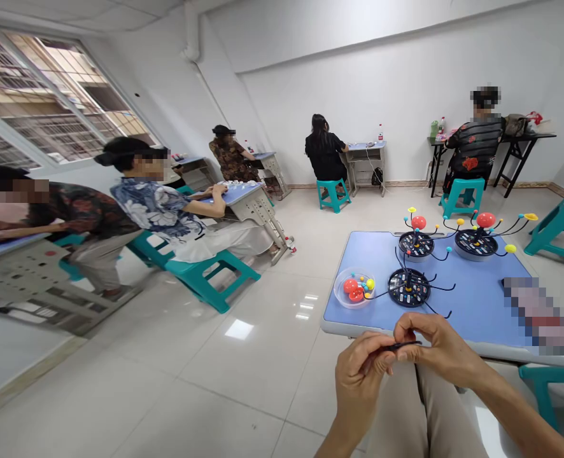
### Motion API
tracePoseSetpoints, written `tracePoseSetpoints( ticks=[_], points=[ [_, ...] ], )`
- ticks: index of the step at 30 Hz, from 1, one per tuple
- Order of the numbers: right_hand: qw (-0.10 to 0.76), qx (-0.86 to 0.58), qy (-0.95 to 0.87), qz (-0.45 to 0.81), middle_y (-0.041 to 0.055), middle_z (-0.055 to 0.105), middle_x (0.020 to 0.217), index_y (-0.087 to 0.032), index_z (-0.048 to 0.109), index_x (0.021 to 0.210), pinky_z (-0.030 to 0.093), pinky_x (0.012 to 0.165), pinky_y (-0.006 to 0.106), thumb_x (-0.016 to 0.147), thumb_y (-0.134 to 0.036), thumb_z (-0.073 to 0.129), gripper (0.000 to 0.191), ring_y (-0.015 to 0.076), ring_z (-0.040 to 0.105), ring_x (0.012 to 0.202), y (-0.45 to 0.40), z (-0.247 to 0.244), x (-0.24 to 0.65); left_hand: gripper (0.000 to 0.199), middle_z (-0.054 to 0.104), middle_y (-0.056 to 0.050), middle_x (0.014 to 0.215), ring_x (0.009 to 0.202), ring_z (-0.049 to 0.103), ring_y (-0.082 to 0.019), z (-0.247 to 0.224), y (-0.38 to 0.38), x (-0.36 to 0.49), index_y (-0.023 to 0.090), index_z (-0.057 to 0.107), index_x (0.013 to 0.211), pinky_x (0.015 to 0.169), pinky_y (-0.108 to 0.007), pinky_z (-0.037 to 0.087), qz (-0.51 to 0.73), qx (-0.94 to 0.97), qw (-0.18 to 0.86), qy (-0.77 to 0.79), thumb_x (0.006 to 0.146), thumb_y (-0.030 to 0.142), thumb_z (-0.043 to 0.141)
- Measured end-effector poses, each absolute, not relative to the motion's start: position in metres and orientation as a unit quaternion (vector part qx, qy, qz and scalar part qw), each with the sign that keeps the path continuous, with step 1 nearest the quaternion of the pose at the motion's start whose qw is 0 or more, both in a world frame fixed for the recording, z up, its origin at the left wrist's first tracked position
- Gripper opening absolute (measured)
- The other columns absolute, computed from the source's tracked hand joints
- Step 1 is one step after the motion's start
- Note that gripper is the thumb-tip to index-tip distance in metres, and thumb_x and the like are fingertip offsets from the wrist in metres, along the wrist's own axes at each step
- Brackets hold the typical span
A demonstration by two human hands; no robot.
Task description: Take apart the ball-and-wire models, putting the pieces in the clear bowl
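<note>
My left hand (358, 375) and my right hand (437, 346) meet above my lap, just in front of the desk's near edge. Both are closed, fingertips pinching a thin black piece (408, 344); its exact kind is mostly hidden by the fingers. On the desk beyond them stands a planet model (408, 289) with a round black base and bare curved black arms. To its left, a clear plastic bowl (340, 299) contains red, yellow and blue balls and half-shells. Two planet models with coloured balls, a left one (416, 244) and a right one (476, 245), stand farther back.
The blue desk (463, 299) carries a blurred-out flat object (542, 318) at right. Green stools stand nearby, one (561, 229) right of the desk. Several people sit at other desks, the nearest (155, 197) at left on a green stool (212, 277).
</note>
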State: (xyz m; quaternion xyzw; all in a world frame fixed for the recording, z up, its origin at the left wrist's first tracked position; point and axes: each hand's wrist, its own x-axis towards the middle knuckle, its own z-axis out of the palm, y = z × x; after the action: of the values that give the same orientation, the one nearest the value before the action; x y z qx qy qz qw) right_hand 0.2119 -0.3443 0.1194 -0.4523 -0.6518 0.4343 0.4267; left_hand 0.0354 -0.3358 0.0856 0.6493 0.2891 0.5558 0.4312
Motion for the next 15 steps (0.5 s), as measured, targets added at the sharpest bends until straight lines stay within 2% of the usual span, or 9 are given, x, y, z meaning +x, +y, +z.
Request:
tracePoseSetpoints(
  ticks=[4,8,12,15],
  points=[
    [0.466,-0.431,-0.651,0.416,0.0005,0.061,0.074,-0.020,0.069,0.082,0.046,0.070,0.026,0.085,-0.046,0.064,0.026,0.0141,0.054,0.073,-0.355,0.120,0.213,0.011,0.066,0.001,0.075,0.050,0.059,-0.008,0.090,-0.338,0.037,0.023,0.074,0.093,0.050,-0.020,0.052,0.571,0.614,0.459,0.295,0.086,0.024,0.066],
    [0.516,-0.463,-0.618,0.371,0.0001,0.063,0.071,-0.021,0.070,0.082,0.047,0.065,0.025,0.087,-0.043,0.063,0.024,0.0135,0.056,0.067,-0.361,0.115,0.211,0.009,0.064,0.002,0.069,0.048,0.058,-0.008,0.092,-0.339,0.039,0.022,0.074,0.089,0.050,-0.020,0.052,0.573,0.588,0.473,0.321,0.085,0.027,0.067],
    [0.561,-0.483,-0.584,0.332,0.0003,0.064,0.068,-0.020,0.069,0.074,0.045,0.060,0.023,0.088,-0.038,0.062,0.023,0.0130,0.057,0.063,-0.364,0.107,0.208,0.016,0.066,0.000,0.071,0.050,0.060,-0.010,0.089,-0.342,0.042,0.021,0.074,0.091,0.050,-0.022,0.053,0.545,0.590,0.491,0.338,0.081,0.033,0.072],
    [0.590,-0.483,-0.567,0.311,0.0005,0.065,0.067,-0.020,0.068,0.072,0.045,0.060,0.024,0.089,-0.035,0.061,0.024,0.0132,0.057,0.063,-0.366,0.102,0.205,0.017,0.068,0.000,0.073,0.049,0.057,-0.009,0.086,-0.348,0.047,0.021,0.074,0.090,0.048,-0.021,0.052,0.550,0.590,0.460,0.371,0.079,0.035,0.074]
  ],
)
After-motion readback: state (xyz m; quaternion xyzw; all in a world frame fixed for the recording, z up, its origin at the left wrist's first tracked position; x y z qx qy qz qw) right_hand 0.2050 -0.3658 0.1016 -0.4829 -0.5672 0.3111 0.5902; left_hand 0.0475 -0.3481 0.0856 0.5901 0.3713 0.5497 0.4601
